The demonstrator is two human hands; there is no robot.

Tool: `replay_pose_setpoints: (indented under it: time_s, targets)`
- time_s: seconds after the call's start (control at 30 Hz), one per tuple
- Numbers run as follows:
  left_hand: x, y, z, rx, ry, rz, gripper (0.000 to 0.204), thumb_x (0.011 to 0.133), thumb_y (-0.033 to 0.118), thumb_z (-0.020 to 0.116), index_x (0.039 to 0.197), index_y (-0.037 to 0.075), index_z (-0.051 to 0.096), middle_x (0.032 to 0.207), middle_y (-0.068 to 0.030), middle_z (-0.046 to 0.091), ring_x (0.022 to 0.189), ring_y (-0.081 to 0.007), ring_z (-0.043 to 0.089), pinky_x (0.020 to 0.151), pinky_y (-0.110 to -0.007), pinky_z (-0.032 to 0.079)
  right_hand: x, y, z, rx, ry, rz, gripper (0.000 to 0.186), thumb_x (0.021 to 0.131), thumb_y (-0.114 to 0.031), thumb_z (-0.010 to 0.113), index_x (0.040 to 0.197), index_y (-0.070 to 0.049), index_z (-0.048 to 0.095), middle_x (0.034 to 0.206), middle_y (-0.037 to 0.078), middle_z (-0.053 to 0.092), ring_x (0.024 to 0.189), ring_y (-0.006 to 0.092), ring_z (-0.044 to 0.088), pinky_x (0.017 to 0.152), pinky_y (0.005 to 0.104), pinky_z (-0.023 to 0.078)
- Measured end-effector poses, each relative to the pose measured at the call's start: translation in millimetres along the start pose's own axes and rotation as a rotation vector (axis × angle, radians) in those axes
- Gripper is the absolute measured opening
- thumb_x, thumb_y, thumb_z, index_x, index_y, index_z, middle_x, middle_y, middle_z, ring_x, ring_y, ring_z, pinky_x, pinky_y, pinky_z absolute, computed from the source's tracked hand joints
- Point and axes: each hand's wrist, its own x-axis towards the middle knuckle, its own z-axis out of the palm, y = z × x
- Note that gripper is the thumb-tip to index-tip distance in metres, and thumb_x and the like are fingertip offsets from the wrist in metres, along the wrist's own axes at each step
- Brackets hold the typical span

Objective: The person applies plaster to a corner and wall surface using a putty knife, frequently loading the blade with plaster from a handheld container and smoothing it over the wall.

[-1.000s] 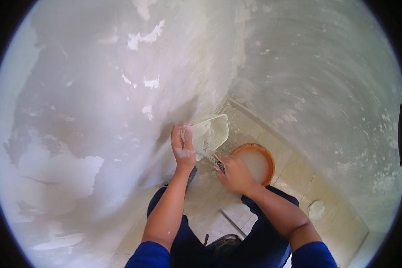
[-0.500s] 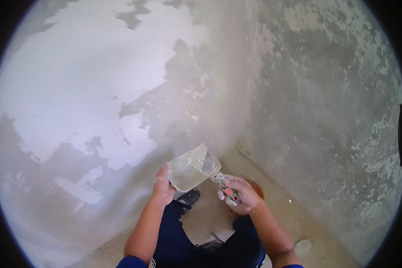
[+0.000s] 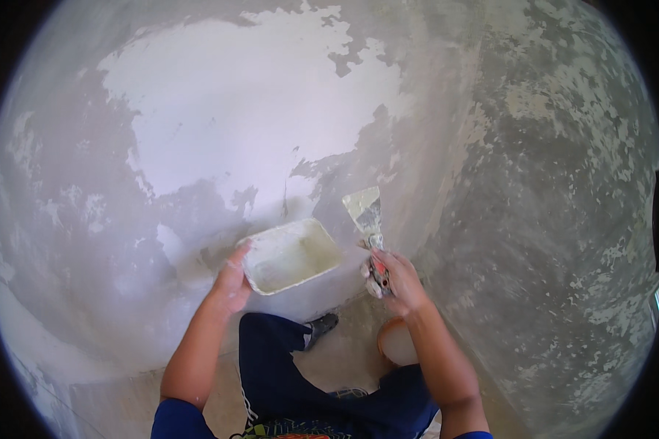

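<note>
My left hand (image 3: 233, 279) grips the left rim of a pale rectangular plastic tub (image 3: 293, 257), its inside smeared with off-white filler. The tub is tilted so that its opening shows. In my right hand (image 3: 397, 282) is a putty knife (image 3: 365, 212), held by its dirty handle with the blade pointing up and away. Filler coats part of the blade. The knife is to the right of the tub and apart from it. White residue covers some of my right fingers.
Ahead is a grey wall (image 3: 66, 161) with a large white filler patch (image 3: 241, 95). A second mottled grey wall (image 3: 564, 241) meets it at a corner on the right. An orange-rimmed bucket (image 3: 399, 342) stands on the floor near my feet, under my right forearm.
The putty knife has come away from the tub and risen, blade upward. Tub and left hand have shifted left and up. My view has turned left, and more of the bucket shows.
</note>
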Motion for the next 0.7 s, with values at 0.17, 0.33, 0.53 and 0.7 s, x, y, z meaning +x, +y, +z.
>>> replay_pose_setpoints:
  time_s: [0.17, 0.33, 0.53, 0.7]
  targets:
    - [-26.5, 12.0, -36.5, -0.086, 0.064, -0.029, 0.056, 0.105, 0.045, 0.05, 0.145, 0.006, 0.053, 0.144, -0.009, 0.059, 0.134, -0.0236, 0.054, 0.112, -0.043, 0.042, 22.6, 8.8, 19.2, -0.1, 0.017, -0.063, 0.019, 0.105, -0.023, 0.06, 0.112, -0.007, 0.063, 0.075, 0.001, 0.06, 0.057, 0.0104, 0.054, 0.048, 0.0283, 0.039]
    - [-36.9, 28.1, -71.2, -0.157, 0.041, 0.033, 0.055, 0.104, 0.044, 0.051, 0.146, 0.008, 0.053, 0.144, -0.0079, 0.059, 0.133, -0.0236, 0.055, 0.112, -0.045, 0.042, 53.6, 12.7, 53.8, -0.247, 0.145, -0.177, 0.024, 0.108, -0.028, 0.056, 0.111, -0.006, 0.063, 0.071, -0.001, 0.053, 0.052, 0.0091, 0.045, 0.046, 0.0276, 0.034]
    - [-23.0, 29.1, -99.5, -0.248, 0.014, 0.083, 0.054, 0.102, 0.041, 0.053, 0.141, 0.004, 0.057, 0.138, -0.0104, 0.064, 0.129, -0.0265, 0.059, 0.112, -0.043, 0.044, 110.6, 26.4, 62.6, -0.213, 0.344, -0.338, 0.033, 0.11, -0.033, 0.05, 0.111, -0.003, 0.064, 0.069, -0.002, 0.046, 0.053, 0.0077, 0.039, 0.047, 0.0267, 0.03]
    - [-23.1, 32.9, -111.0, -0.181, -0.014, 0.017, 0.057, 0.102, 0.045, 0.053, 0.143, 0.006, 0.056, 0.141, -0.0086, 0.062, 0.131, -0.0264, 0.057, 0.11, -0.044, 0.046, 183.2, 61.7, 35.4, -0.668, 0.614, -0.735, 0.029, 0.109, -0.027, 0.051, 0.112, 0.002, 0.058, 0.073, 0.009, 0.057, 0.06, 0.022, 0.053, 0.054, 0.036, 0.042]
